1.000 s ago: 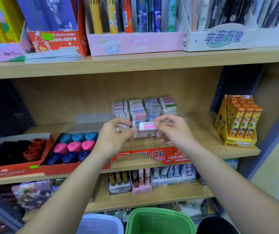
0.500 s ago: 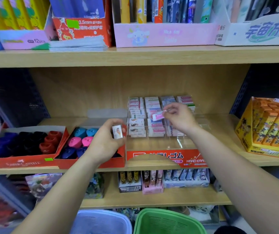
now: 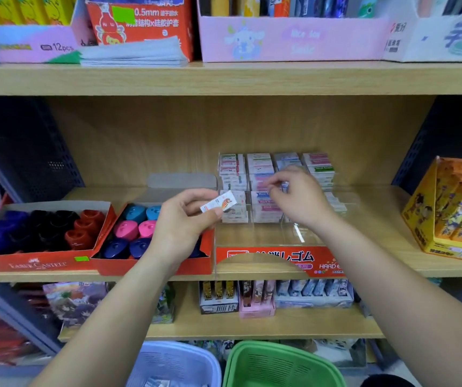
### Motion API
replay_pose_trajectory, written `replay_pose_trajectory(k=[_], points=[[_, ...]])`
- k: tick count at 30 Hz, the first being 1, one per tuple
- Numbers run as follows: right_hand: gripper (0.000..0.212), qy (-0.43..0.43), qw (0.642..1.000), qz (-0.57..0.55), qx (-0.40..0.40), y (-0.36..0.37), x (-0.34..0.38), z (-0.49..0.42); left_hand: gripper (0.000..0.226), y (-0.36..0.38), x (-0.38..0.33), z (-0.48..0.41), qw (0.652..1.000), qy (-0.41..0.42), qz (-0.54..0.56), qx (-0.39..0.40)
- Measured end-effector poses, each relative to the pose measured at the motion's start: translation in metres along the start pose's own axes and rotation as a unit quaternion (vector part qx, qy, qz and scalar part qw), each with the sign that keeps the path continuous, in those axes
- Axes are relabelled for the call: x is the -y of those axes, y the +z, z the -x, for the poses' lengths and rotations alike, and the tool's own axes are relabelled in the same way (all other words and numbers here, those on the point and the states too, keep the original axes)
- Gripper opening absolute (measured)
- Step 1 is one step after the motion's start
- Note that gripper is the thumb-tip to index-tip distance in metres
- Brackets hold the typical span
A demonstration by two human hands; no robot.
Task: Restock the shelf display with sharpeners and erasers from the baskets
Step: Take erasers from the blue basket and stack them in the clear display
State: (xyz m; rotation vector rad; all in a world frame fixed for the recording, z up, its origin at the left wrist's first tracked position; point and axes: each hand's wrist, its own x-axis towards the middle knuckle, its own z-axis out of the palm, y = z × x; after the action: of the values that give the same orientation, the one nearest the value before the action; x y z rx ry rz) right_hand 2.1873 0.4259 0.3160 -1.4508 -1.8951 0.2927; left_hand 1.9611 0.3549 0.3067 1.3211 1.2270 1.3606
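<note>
I'm looking at the middle shelf (image 3: 391, 270), with the green basket (image 3: 280, 364) and pale blue basket (image 3: 174, 361) sitting low in view, and the clear eraser tray (image 3: 266, 258) standing just beside the red sharpener box (image 3: 112, 265). Right hand (image 3: 299, 199) is reaching over the stacked erasers (image 3: 260, 169) mid-tray, fingers curled (can't tell if they're pinching anything). Left hand (image 3: 179, 222) is pinching a small white-and-orange eraser (image 3: 218, 205) between thumb and fingers, in front of the tray's left column.

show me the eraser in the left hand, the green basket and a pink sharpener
eraser (image 3: 221, 203), head view, middle of its printed wrapper
green basket (image 3: 277, 368), head view, slotted inner wall
pink sharpener (image 3: 126, 229), head view, its rounded top
</note>
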Motion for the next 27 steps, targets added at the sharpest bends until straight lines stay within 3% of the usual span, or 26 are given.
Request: replay_pose_trajectory(k=[4, 7, 11, 15, 20, 24, 27], points=[[0.018, 0.018, 0.969, -0.23, 0.087, -0.002, 0.035, 0.029, 0.025, 0.005, -0.001, 0.005, 1.0, 0.021, -0.021, 0.002], [0.026, 0.05, 0.94, -0.303, 0.149, 0.005, 0.044, 0.05, 0.022, 0.011, -0.001, 0.015, 1.0, 0.013, -0.022, 0.001], [0.025, 0.096, 0.912, -0.376, 0.132, 0.01, 0.04, 0.069, 0.016, 0.016, -0.001, 0.029, 0.999, -0.037, 0.015, 0.014], [0.026, 0.083, 0.913, -0.378, 0.127, 0.008, 0.036, 0.078, 0.018, 0.016, 0.002, 0.036, 0.999, -0.036, -0.029, 0.014], [0.021, 0.093, 0.905, -0.392, 0.139, 0.007, 0.035, 0.086, 0.043, 0.02, 0.0, 0.038, 0.999, -0.018, -0.015, 0.039], [0.018, 0.076, 0.911, -0.385, 0.13, 0.004, 0.034, 0.084, 0.03, 0.023, -0.007, 0.038, 0.999, -0.025, 0.012, 0.039], [0.013, 0.09, 0.932, -0.348, 0.038, -0.001, 0.031, 0.065, 0.024, 0.018, -0.005, 0.027, 1.0, -0.005, -0.024, 0.017]])
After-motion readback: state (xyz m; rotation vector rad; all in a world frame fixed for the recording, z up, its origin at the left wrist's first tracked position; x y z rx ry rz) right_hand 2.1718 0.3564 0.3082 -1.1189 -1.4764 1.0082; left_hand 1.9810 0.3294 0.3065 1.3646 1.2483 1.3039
